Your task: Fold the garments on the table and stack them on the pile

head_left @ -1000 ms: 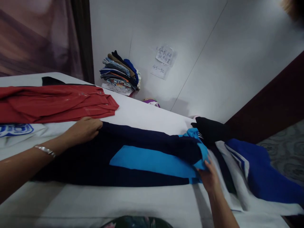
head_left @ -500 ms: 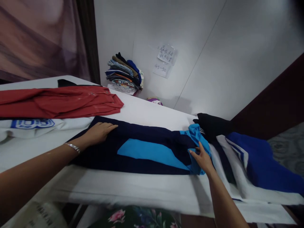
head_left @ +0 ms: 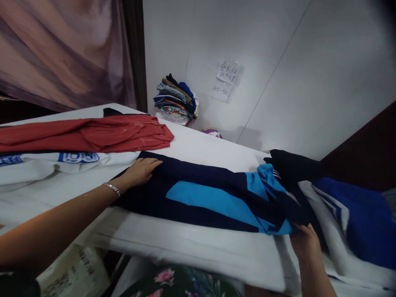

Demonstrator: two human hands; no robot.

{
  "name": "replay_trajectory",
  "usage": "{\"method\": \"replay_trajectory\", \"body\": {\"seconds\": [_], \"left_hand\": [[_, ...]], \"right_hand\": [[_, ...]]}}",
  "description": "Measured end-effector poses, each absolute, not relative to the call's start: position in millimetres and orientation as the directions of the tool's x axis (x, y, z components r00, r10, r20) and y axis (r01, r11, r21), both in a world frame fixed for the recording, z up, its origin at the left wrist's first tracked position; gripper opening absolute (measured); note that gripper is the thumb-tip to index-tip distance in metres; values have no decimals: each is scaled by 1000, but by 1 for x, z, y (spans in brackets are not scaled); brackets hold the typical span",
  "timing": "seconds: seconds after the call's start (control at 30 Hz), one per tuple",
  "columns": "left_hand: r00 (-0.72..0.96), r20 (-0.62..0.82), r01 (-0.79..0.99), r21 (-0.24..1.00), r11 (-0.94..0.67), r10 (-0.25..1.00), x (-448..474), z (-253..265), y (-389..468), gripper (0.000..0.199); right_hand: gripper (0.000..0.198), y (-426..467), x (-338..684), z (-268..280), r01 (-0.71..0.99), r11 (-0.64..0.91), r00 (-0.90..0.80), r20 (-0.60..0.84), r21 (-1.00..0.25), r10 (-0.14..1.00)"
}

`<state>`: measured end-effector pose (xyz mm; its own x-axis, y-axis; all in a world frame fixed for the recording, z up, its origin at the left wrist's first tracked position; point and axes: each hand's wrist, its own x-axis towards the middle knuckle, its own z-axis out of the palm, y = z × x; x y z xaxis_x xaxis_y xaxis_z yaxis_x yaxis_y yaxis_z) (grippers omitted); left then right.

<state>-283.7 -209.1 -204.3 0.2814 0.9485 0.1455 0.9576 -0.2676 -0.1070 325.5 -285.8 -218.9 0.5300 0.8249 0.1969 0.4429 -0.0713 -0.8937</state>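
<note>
A navy garment with bright blue panels [head_left: 210, 198], possibly a jacket, lies lengthwise on the white-covered table. My left hand [head_left: 140, 171], with a silver bracelet at the wrist, rests on its left end, fingers laid out over the cloth. At the opposite end my right hand [head_left: 306, 241] pinches a corner of the garment, drawing it out to the right. Bunched, twisted bright blue cloth shows just behind the stretched part. What exactly the pinched part is, a sleeve or a hem, I cannot tell.
Red trousers [head_left: 93, 134] and a white garment with blue lettering [head_left: 80, 158] lie at the left. Blue [head_left: 368, 222] and black clothes [head_left: 293, 165] are heaped on the right. A folded clothes stack [head_left: 175, 99] stands by the wall, near handwritten paper signs [head_left: 229, 74].
My right hand has moved right and toward me, pulling the garment's end out from its bunched shape. My left hand stays on the left end. The view has shifted slightly.
</note>
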Motion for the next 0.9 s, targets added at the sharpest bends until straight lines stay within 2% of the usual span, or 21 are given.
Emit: {"method": "replay_trajectory", "body": {"seconds": [0.07, 0.17, 0.23, 0.33, 0.4, 0.5, 0.63, 0.7, 0.8, 0.9], "left_hand": [[325, 153, 944, -107, -311, 933, -278, -206, -206, 67], [358, 117, 930, -127, -344, 926, -270, -200, -197, 64], [327, 107, 941, -132, -312, 939, -270, -192, -191, 58], [256, 164, 963, -122, -238, 953, -276, -185, -187, 54], [252, 180, 965, -115, -234, 951, -283, -189, -189, 54], [320, 94, 946, -89, -313, 943, -292, -207, -196, 58], [344, -8, 938, -47, -344, 939, -297, -227, -200, 64], [329, -22, 942, -63, -329, 944, -296, -229, -199, 64], [322, -2, 944, -73, -322, 947, -294, -227, -195, 62], [310, 52, 948, -91, -304, 949, -293, -226, -194, 63]], "right_hand": [[45, -292, 320, -224, 262, -17, 558, 136, -965, 819], [52, -296, 308, -215, 58, 60, 556, 82, -996, 827], [52, -300, 303, -201, 16, 126, 551, 114, -992, 827], [46, -311, 299, -184, -35, 225, 570, 165, -974, 805], [43, -321, 298, -182, -48, 211, 583, 144, -976, 800], [39, -333, 298, -190, -9, 47, 534, 35, -999, 845], [39, -333, 302, -203, 197, -154, 271, -97, -968, 958], [47, -324, 306, -204, 320, -147, 272, -58, -936, 961], [59, -293, 309, -197, 426, -4, 333, 153, -905, 930], [54, -241, 297, -188, 507, 70, 222, 209, -859, 953]]}}
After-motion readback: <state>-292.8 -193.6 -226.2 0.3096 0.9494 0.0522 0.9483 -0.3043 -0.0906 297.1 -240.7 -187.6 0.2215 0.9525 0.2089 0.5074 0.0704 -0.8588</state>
